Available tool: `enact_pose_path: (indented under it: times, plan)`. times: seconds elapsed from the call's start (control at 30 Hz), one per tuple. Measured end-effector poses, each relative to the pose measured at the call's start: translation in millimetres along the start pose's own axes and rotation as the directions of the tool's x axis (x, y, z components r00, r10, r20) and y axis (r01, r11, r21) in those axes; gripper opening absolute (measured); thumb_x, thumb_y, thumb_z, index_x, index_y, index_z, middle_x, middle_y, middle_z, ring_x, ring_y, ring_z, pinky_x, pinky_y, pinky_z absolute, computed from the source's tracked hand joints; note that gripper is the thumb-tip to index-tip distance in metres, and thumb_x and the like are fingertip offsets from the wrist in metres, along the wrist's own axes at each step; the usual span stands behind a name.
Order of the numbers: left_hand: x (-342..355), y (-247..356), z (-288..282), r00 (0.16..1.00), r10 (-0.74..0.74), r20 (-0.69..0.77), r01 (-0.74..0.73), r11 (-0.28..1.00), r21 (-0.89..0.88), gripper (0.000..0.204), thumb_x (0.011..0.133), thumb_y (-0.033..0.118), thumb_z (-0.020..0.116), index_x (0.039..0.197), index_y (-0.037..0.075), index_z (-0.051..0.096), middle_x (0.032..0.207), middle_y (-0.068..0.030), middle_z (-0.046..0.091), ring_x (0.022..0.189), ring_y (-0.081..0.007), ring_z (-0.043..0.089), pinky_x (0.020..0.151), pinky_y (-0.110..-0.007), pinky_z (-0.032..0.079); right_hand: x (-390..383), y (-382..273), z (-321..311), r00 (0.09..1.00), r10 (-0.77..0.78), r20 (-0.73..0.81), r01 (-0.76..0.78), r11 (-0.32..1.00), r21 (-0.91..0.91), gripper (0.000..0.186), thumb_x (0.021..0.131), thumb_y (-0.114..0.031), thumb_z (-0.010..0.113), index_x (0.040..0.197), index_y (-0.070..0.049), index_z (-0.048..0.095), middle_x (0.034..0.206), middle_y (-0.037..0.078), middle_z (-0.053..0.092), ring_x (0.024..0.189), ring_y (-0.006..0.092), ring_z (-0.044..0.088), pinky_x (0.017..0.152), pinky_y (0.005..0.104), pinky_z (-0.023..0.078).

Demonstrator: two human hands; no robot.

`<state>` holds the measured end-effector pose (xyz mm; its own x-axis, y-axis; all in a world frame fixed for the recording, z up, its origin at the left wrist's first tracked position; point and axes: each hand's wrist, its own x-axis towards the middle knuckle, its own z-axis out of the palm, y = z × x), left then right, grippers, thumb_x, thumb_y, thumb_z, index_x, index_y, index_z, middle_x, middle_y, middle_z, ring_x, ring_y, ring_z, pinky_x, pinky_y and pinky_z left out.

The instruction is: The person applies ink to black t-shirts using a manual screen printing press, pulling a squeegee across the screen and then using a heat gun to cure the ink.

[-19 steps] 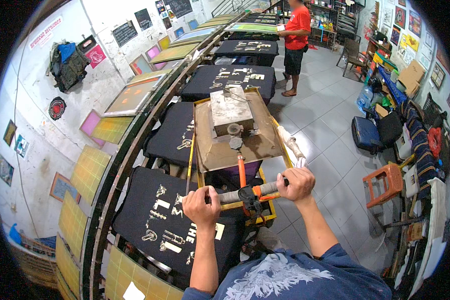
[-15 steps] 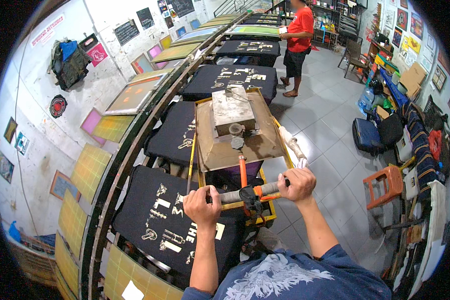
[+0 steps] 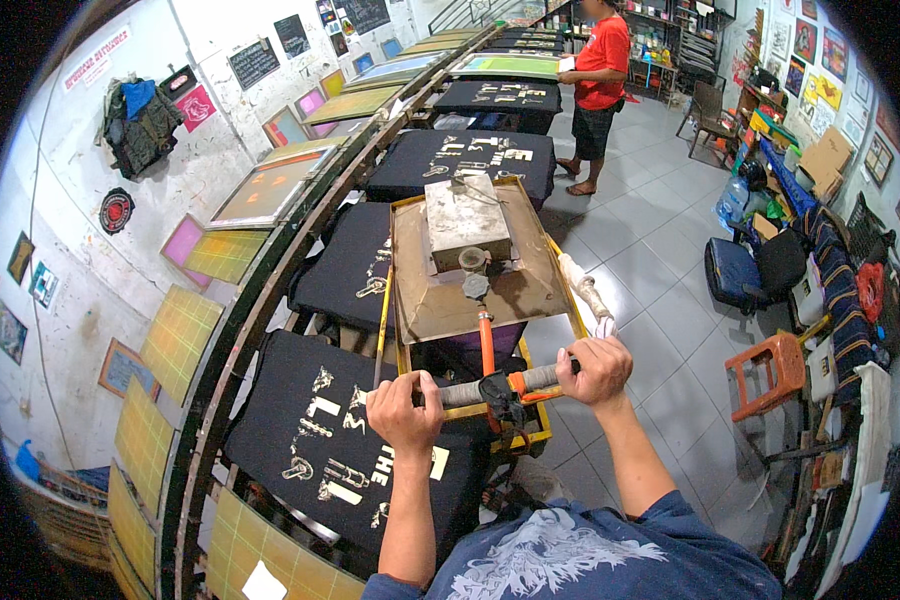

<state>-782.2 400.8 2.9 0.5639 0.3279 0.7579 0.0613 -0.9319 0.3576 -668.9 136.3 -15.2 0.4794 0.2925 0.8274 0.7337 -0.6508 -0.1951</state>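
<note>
My left hand [image 3: 405, 408] is closed around the left end of a grey-wrapped handlebar [image 3: 462, 393]. On its right end, my right hand [image 3: 598, 370] is wrapped in the same way. The bar joins an orange lever [image 3: 487, 345] on a yellow-framed press-like device. Its broad brown metal plate [image 3: 420, 305] carries a pale box [image 3: 467, 215]. Below and left of my left hand, a black shirt [image 3: 275, 405] with cream printed lettering lies flat. Another black printed shirt [image 3: 340, 260] is partly hidden by the plate.
More black printed shirts [image 3: 460, 160] line the long bench away from me. Framed screens [image 3: 170, 335] lean along the left wall. At the far right of the bench stands a person in a red shirt [image 3: 602, 60]. An orange stool [image 3: 767, 380] and dark bags [image 3: 740, 268] are on the right.
</note>
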Motion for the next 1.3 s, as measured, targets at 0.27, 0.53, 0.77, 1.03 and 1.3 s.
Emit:
enact_pose_path:
  times: [0.27,0.53,0.77,1.03,1.3]
  plan:
    - [-2.0,-1.6,0.8,1.000,0.006,-0.011,-0.006,1.000,0.000,0.016,0.089,0.020,0.070,0.078,0.009,0.071,0.065,-0.0063,0.062,0.062,-0.0254,0.058,0.066,-0.040,0.041,1.2,-2.5,-3.1,1.000,0.006,0.005,-0.006,1.000,0.001,0.022,0.083,-0.024,0.066,0.068,-0.012,0.056,0.061,0.006,0.057,0.054,0.0268,0.059,0.055,0.0394,0.043]
    - [-0.4,0.4,-2.8,1.000,0.003,-0.012,-0.003,1.000,-0.017,0.016,0.089,0.020,0.070,0.077,0.009,0.071,0.065,-0.0063,0.062,0.061,-0.0257,0.058,0.066,-0.040,0.041,-0.5,-2.6,-0.7,1.000,0.013,0.007,-0.013,1.000,0.006,0.021,0.083,-0.024,0.067,0.069,-0.012,0.057,0.063,0.007,0.060,0.056,0.0276,0.060,0.057,0.0399,0.044]
    - [-0.4,1.1,-3.1,1.000,0.010,-0.006,-0.010,1.000,-0.017,0.016,0.088,0.019,0.070,0.076,0.009,0.070,0.064,-0.0063,0.061,0.061,-0.0258,0.057,0.065,-0.040,0.041,0.7,-4.1,-3.0,1.000,0.022,-0.007,-0.022,1.000,0.015,0.021,0.083,-0.022,0.068,0.069,-0.011,0.058,0.062,0.007,0.059,0.055,0.0279,0.060,0.055,0.0403,0.045]
    - [-2.6,-2.2,-2.0,1.000,0.014,0.007,-0.014,1.000,-0.013,0.017,0.088,0.019,0.070,0.076,0.009,0.070,0.064,-0.0067,0.061,0.060,-0.0260,0.057,0.064,-0.041,0.040,-0.6,-2.4,-2.1,1.000,0.008,-0.005,-0.008,1.000,-0.003,0.023,0.084,-0.024,0.067,0.068,-0.011,0.056,0.060,0.007,0.057,0.053,0.0277,0.059,0.054,0.0401,0.044]
    - [-1.7,-1.7,-2.3,1.000,0.010,0.008,-0.010,1.000,-0.006,0.018,0.089,0.020,0.070,0.075,0.009,0.069,0.064,-0.0068,0.059,0.060,-0.0266,0.056,0.065,-0.041,0.040,0.3,-2.2,-0.6,1.000,-0.001,-0.012,0.001,1.000,-0.002,0.024,0.085,-0.025,0.066,0.068,-0.012,0.055,0.059,0.007,0.056,0.053,0.0274,0.059,0.054,0.0401,0.044]
